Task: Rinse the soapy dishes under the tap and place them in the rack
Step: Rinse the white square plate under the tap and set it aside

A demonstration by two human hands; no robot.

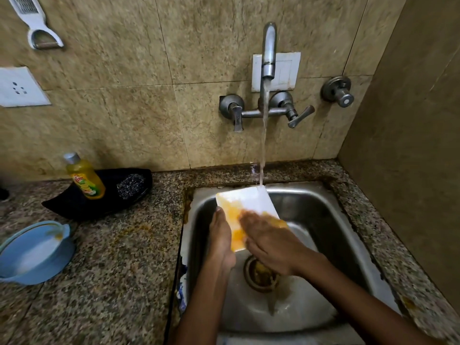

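white dish (251, 199) tilted, long axis running toward tap (269, 53).

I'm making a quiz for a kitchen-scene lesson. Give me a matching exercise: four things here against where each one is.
Things:
1. white dish
2. blue bowl
3. yellow soap bottle
4. peeler

Places:
A. hanging on the wall
B. on the black tray
C. held over the sink under the water
D. on the counter, far left

Pairs: 1-C, 2-D, 3-B, 4-A

- Left hand (222, 239) edge-on, fingers straight, pointing away from the body, forearm angled inward.
- Right hand (267, 241) palm down, fingers extended, blurred, forearm reaching in diagonally.
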